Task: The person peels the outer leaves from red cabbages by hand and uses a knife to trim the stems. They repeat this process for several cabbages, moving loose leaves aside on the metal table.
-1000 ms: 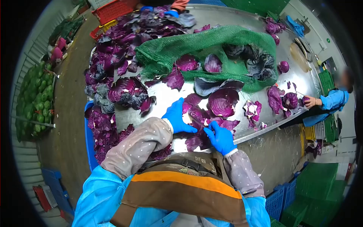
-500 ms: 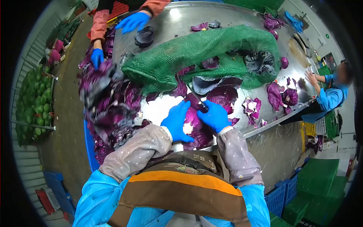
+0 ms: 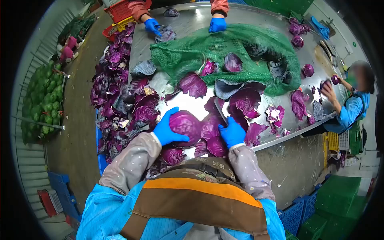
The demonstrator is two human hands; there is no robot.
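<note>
My left hand (image 3: 169, 127), in a blue glove, is wrapped round the left side of a round purple cabbage (image 3: 186, 128) near the table's front edge. Right of it, my right hand (image 3: 232, 133), gloved in blue too, grips a knife (image 3: 220, 109) whose blade points up and away from me. Loose purple leaves (image 3: 216, 145) lie between and below my hands. Beyond them, a large cupped leaf (image 3: 245, 102) and a flatter one (image 3: 193, 85) rest by the green mesh bag (image 3: 188, 60).
A long heap of purple leaves (image 3: 114, 80) covers the left side of the metal table (image 3: 192, 18). Across it, a co-worker's blue-gloved hands (image 3: 217, 25) touch the mesh bag and a dark leaf. Another person (image 3: 352, 104) at right holds cabbage pieces. Blue crates (image 3: 293, 214) stand lower right.
My hands have moved apart, and the whole round cabbage now shows in my left hand. The co-worker's hands have shifted right, and the mesh bag lies differently. The person at right now holds cabbage.
</note>
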